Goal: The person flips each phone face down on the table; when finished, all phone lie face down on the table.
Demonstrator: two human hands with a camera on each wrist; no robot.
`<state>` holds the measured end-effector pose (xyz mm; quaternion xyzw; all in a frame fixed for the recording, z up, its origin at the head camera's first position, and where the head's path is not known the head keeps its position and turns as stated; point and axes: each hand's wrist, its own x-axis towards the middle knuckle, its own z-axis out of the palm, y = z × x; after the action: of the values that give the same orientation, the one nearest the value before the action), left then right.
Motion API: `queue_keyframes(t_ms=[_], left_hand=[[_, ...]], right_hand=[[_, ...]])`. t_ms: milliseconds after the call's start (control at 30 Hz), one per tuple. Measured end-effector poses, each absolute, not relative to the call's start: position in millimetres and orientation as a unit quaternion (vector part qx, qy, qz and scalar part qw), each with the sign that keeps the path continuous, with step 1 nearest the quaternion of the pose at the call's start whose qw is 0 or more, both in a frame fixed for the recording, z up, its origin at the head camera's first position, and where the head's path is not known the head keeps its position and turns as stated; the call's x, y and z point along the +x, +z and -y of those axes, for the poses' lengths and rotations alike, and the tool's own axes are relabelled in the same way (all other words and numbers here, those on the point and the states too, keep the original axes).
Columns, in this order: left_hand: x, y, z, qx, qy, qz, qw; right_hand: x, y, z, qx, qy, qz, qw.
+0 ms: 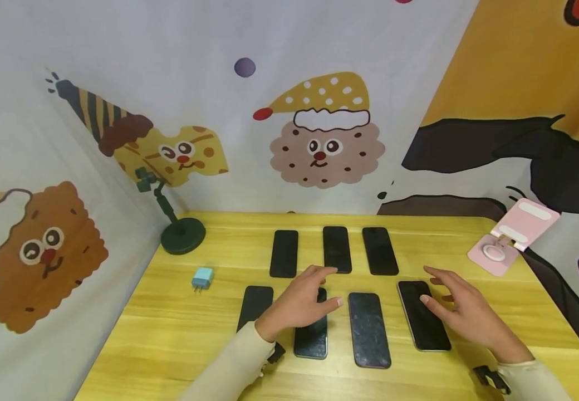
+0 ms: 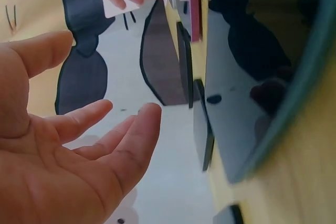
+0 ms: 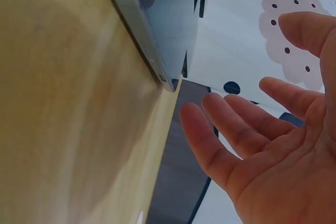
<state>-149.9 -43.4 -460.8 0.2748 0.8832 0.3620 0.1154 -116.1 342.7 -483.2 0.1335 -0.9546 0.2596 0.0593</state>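
Several dark smartphones lie flat in two rows on the yellow wooden table. My left hand hovers above a front-row phone, hiding part of it, fingers spread and holding nothing. In the left wrist view, the left palm shows bare beside a phone. My right hand is over the right edge of the rightmost phone, its fingers loosely extended. The right wrist view shows that hand holding nothing, near a silver-edged phone. A scratched phone lies between both hands.
Three phones form the back row, a middle one among them. A dark green stand occupies the back left corner, with a light blue plug adapter before it. At the back right is a pink folding phone stand. A cartoon-printed cloth hangs behind.
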Motion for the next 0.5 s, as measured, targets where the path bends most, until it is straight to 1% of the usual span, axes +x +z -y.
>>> queue_keyframes(t_ms=[67,200,500], left_hand=[[-151.2,-461.7,38.2,0.274,0.382,-0.873,0.129],[-153.1,-464.1,24.8,0.261,0.432,-0.847,0.168],[-148.3,-469.4,-10.2,0.193,0.530,-0.791,0.236]], right_hand=[[-117.0,-484.9,-342.7,0.133,0.267,0.953,0.060],[-117.1,-485.5,-344.3,0.119,0.287,0.949,0.043],[-114.8,-489.9,-347.4,0.092,0.307,0.947,0.032]])
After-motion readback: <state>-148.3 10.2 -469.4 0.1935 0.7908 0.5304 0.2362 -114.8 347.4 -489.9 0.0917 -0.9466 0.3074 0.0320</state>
